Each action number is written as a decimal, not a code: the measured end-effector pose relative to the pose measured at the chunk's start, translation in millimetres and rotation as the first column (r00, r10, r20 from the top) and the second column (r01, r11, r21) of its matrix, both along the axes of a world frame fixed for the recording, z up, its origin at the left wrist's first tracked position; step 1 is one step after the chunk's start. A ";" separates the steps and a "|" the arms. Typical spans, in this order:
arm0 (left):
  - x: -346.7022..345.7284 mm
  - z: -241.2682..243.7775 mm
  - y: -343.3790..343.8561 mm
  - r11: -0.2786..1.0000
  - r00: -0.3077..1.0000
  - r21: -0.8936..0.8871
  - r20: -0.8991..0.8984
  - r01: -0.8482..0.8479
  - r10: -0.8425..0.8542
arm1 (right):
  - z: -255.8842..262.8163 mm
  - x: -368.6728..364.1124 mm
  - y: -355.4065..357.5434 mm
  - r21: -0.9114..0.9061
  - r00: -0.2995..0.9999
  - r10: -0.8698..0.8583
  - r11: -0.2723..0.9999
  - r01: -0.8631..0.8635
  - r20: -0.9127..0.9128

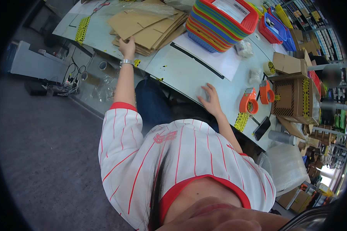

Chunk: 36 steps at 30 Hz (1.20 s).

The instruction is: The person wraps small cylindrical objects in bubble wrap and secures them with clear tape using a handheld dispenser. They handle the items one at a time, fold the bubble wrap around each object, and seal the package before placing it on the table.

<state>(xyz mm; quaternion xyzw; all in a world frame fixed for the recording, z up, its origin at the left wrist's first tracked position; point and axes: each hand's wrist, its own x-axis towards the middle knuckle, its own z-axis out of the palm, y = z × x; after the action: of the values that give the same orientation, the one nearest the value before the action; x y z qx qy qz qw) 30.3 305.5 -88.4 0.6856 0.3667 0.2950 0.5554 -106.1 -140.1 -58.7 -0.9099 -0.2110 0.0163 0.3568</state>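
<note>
My left hand (127, 47), with a metal-band watch on the wrist, grips the near corner of a flattened cardboard box (140, 24). That sheet lies on top of a fanned stack of similar flat cardboard (159, 36) on the white worktable (188, 72). The fingertips are partly hidden by the cardboard. My right hand (210, 99) rests on the tabletop close to the front edge, fingers spread and holding nothing. Beyond it, a black strip (196, 60) lies along white paper (231, 68).
Nested coloured plastic baskets (219, 29) stand at the far side. To the right are two orange tape dispensers (248, 101), (267, 92), a phone (262, 128), a roll of tape (269, 68) and a cardboard box (295, 98). Cables (70, 85) lie below the table at left.
</note>
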 end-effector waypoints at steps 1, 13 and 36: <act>-2.7 -7.0 0.9 0.989 0.997 0.145 -0.069 0.029 -0.019 | 0.7 -8.5 -1.8 -0.038 1.000 0.021 0.999 -0.021 -0.006; -23.6 46.7 -52.3 0.643 0.968 -0.734 0.246 0.219 -0.049 | -10.6 -9.1 -2.6 -0.071 0.987 -0.100 0.991 0.109 0.127; 22.1 87.1 -51.4 0.720 0.669 -0.326 0.699 0.612 -0.252 | -22.8 -17.1 9.4 -0.174 0.948 -0.103 0.972 0.161 0.302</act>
<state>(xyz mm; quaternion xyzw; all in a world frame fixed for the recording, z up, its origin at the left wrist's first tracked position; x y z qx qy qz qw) 52.4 254.1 -1.2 0.4369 0.0522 0.2369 0.8662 -123.2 -130.7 -81.5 -0.9452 -0.1971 -0.1208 0.2306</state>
